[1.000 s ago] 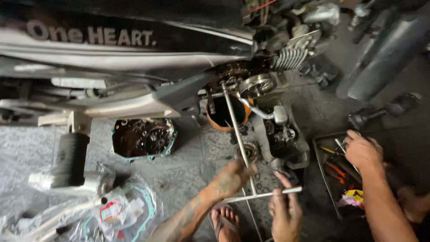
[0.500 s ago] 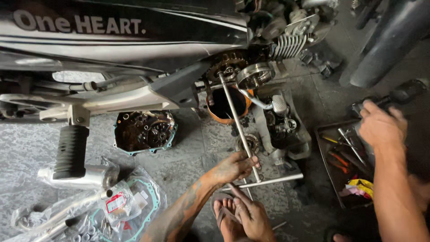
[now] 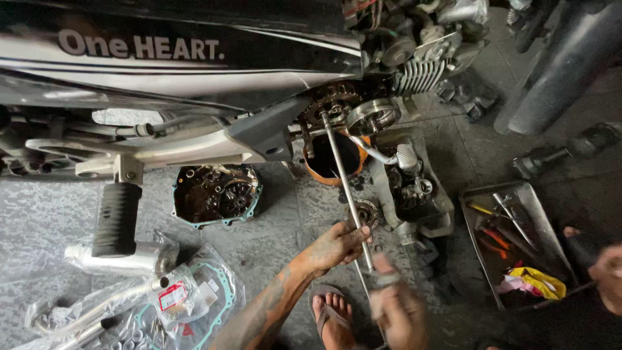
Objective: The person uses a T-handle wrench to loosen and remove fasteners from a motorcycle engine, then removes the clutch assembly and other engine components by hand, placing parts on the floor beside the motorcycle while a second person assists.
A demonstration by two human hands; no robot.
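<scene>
A long steel T-handle wrench runs from the exposed gears on the side of a motorcycle engine down towards me. My left hand, on a tattooed forearm, is closed around the shaft about two thirds of the way down. Blurred by motion, my right hand sits at the shaft's lower end, fingers wrapped on the handle. An orange oil pan with dark fluid stands under the engine, beneath the shaft.
A removed engine cover lies on the concrete left of the shaft. Plastic bags with a gasket and parts lie near a black footpeg. A metal tool tray sits right; a co-worker's hand is beside it. My sandalled foot is below.
My right hand has come up from below the crossbar to the shaft's lower end and is now blurred. The co-worker's hand has drawn back from the tray towards the lower right.
</scene>
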